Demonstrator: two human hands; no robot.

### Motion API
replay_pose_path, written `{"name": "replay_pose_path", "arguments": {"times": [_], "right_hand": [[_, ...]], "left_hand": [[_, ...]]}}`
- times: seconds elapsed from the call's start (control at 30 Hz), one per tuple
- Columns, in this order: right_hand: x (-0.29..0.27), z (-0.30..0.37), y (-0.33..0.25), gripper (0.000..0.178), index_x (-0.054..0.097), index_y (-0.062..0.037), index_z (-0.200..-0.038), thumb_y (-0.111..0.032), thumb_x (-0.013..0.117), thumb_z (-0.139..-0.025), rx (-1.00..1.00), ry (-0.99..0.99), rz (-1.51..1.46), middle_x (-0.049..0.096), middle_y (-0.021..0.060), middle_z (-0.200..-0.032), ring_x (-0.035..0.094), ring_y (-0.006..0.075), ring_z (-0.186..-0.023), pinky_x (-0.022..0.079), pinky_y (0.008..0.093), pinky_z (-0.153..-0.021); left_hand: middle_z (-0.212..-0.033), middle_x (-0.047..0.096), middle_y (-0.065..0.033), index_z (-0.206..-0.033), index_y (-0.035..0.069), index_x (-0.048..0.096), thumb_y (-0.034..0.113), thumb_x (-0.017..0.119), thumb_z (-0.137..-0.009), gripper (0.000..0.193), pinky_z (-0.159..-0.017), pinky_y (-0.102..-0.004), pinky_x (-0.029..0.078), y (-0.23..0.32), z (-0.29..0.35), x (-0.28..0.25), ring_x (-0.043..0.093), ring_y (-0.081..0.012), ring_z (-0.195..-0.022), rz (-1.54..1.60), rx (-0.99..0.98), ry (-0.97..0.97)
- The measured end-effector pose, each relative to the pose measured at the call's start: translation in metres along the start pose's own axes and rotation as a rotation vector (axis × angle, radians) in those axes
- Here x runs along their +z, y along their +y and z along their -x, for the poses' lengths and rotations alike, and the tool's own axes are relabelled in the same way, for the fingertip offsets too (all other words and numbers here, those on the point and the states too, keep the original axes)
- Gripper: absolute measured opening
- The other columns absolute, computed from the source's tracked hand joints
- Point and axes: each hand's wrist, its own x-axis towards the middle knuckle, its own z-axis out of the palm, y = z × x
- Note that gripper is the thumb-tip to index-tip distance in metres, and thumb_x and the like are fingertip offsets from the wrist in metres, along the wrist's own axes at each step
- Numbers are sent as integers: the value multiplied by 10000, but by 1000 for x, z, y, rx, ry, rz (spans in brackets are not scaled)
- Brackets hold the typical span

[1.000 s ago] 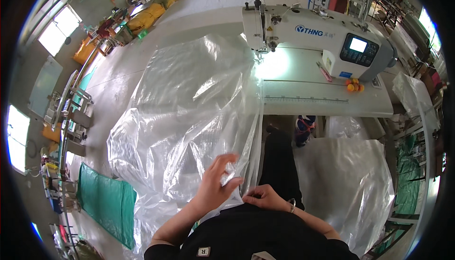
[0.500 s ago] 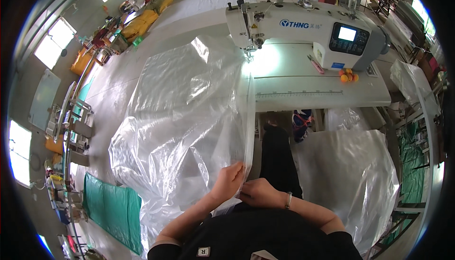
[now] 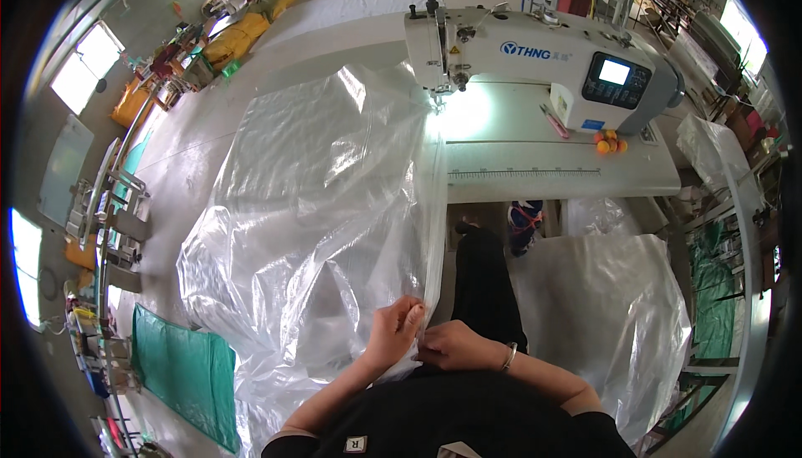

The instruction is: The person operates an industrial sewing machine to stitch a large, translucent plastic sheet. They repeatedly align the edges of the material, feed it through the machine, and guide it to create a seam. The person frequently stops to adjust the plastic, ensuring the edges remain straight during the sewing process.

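"Plastic sheeting point(image 3: 292, 199) spreads left; how far along?"

"Left hand point(image 3: 394, 331) fingers pinch its right edge; right hand point(image 3: 459, 346) fingers curl there, grip hidden. That edge meets the sewing machine point(image 3: 535, 48); the near stretch seems not yet through."

Left hand point(image 3: 394, 331) and right hand point(image 3: 459, 347), side by side near the wearer's body, each with fingers curled on the right edge of a clear film point(image 3: 309, 199); a bracelet point(image 3: 510, 356) encircles the right wrist. The film, creased and glossy, extends to the lit needle area of a white sewing machine point(image 3: 535, 27). On the table point(image 3: 576, 150), right of the needle: pink snips point(image 3: 555, 121), a cluster of orange balls point(image 3: 611, 142) and a ruler scale point(image 3: 526, 173). A second film point(image 3: 601, 316) lies right of the wearer's leg point(image 3: 486, 291); a green tarp point(image 3: 184, 374), at lower left.
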Motion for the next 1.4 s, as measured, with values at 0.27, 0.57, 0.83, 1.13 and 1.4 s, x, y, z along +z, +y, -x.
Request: {"name": "replay_pose_path", "arguments": {"times": [0.27,0.57,0.83,1.13,1.4], "right_hand": [[-52,-1,53,335,680,-35,-1023,-334,562,-931,214,22,-518,709,115,-910,685,208,-836,525,354,-738],[6,-81,70,411,569,-84,-1274,-315,562,-934,-19,236,-1504,631,120,-1139,572,242,-1101,425,346,-983],[-129,-112,60,373,576,85,-1124,-150,597,-836,528,744,448,613,158,-606,637,262,-540,506,376,-528],[-116,-122,65,409,574,39,-1175,-105,595,-793,517,605,829,617,178,-614,636,337,-584,500,446,-565],[-145,-151,81,421,574,38,-1211,-113,601,-818,622,546,950,642,119,-643,653,277,-601,520,376,-554]], "left_hand": [[-569,505,-114,-719,-8,534,173,624,-892,266,-482,-322,398,20,-8,-18,513,-169,-506,-345,134,-198],[-590,569,-158,-719,48,537,184,599,-863,207,-516,-461,453,42,-21,3,589,-372,-575,-545,490,-221],[-588,570,-148,-712,50,513,204,595,-858,227,-515,-461,461,16,-20,-1,589,-365,-567,-536,483,-279],[-597,563,-158,-713,59,522,209,605,-850,220,-516,-461,454,-9,-31,-10,581,-376,-582,-483,415,-282],[-585,548,-169,-681,49,521,196,621,-840,238,-498,-451,443,2,-72,-22,569,-380,-562,-414,388,-177]]}}
